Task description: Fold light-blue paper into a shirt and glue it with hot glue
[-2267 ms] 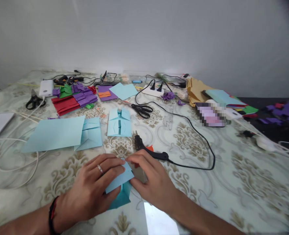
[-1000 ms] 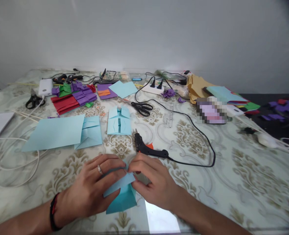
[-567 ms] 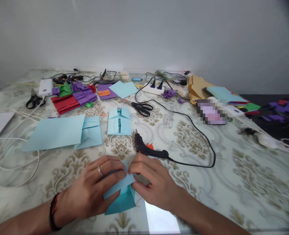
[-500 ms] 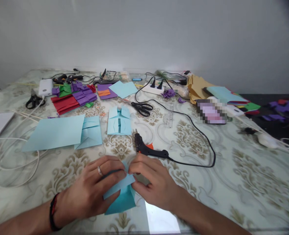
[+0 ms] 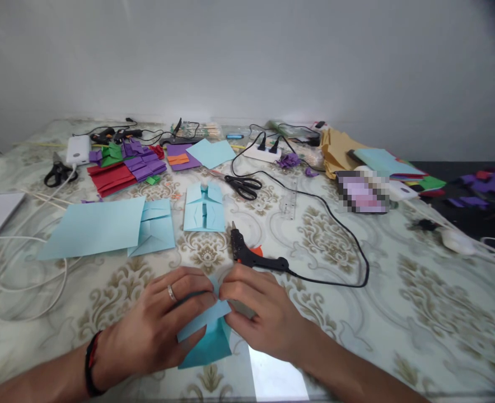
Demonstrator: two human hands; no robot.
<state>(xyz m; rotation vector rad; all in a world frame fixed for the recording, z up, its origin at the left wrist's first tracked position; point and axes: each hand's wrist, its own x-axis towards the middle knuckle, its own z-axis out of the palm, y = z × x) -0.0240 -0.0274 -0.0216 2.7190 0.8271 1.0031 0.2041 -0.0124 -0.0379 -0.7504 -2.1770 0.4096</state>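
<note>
Both hands are on a folded piece of light blue paper (image 5: 209, 344) at the table's front edge. My left hand (image 5: 163, 313), with a ring and a dark wristband, grips its left side, fingers over the top and thumb under a raised flap. My right hand (image 5: 260, 310) pinches the upper right corner, its fingertips close to those of the left. The fingers hide much of the folds. Just beyond my right hand lies a black hot glue gun (image 5: 258, 258), nozzle pointing away. A folded light blue paper piece (image 5: 204, 210) rests farther back.
To the left are a light blue sheet (image 5: 96, 226) and another folded blue piece (image 5: 157, 224). Black scissors (image 5: 245, 186), a clear ruler (image 5: 290, 201) and a power strip (image 5: 263, 152) lie farther back. The glue gun's cord (image 5: 348, 224) loops right. Coloured paper strips (image 5: 113, 178) are piled back left.
</note>
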